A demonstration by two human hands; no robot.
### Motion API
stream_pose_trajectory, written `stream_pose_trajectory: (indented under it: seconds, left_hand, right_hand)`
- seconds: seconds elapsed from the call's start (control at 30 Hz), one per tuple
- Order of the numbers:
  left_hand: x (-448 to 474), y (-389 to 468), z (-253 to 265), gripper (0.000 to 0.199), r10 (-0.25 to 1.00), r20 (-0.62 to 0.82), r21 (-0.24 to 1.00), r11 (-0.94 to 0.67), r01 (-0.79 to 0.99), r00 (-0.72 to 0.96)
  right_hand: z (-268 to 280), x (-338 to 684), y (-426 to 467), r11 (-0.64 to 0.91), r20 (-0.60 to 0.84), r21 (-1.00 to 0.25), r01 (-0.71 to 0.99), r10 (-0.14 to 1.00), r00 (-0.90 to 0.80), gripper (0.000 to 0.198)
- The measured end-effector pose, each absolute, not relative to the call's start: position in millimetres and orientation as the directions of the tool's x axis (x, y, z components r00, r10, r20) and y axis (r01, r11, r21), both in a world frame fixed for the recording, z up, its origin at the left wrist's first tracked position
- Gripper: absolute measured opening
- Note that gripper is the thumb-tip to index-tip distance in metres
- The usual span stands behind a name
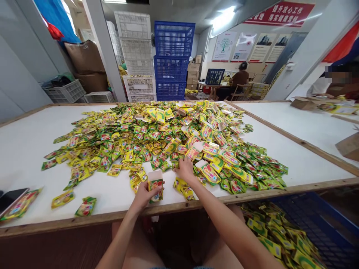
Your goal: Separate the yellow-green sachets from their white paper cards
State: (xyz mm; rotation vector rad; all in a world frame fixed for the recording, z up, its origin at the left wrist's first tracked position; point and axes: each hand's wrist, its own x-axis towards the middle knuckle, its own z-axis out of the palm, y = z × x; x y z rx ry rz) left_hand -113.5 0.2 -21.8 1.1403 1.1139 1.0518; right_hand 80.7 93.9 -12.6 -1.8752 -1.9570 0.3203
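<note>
My left hand is closed around a small yellow-green carton, held upright near the table's front edge. Its white top flap stands up. My right hand reaches into the front of the pile, thumb and fingers apart, touching small foil sachets. Just beyond its fingertips lies another carton with a raised white flap. Yellow sachets lie below the right hand, and more sachets are beside the left. To the right, several flattish cartons lie on the sachets.
A wide heap of sachets covers the middle of the white table, which has a wooden rim. A phone lies at left. A blue crate of packets stands below right. Stacked crates and seated people are beyond.
</note>
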Motion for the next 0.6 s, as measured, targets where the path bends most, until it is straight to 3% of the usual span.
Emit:
stream_pose_trajectory:
  seconds: [0.13,0.3,0.37,0.47,0.6]
  left_hand:
    - [-116.7,-1.2,-22.4,0.042,0.984,-0.124,0.992,0.122,0.021,0.126]
    - [-114.5,1.4,-24.3,0.042,0.980,-0.125,0.992,0.126,0.006,0.155]
    - [-112.9,2.4,-24.9,0.042,0.977,-0.126,0.991,0.130,-0.012,0.172]
    - [-112.3,2.2,-26.0,0.042,0.976,-0.135,0.990,0.138,-0.008,0.169]
    - [-113.2,0.2,-26.9,0.044,0.982,-0.138,0.990,0.139,0.002,0.129]
  right_hand:
    - [-7.9,91.7,82.9,0.145,0.089,-0.523,0.840,0.989,-0.115,0.026]
    - [17.2,141.7,54.6,0.358,0.027,-0.622,0.697,0.899,-0.437,0.025]
    - [25.9,154.6,44.7,0.398,-0.053,-0.547,0.737,0.862,-0.505,0.025]
    - [32.2,154.3,34.2,0.504,-0.153,-0.322,0.802,0.808,-0.569,0.018]
    - [30.9,131.9,25.0,0.638,-0.237,-0.096,0.764,0.731,-0.640,0.021]
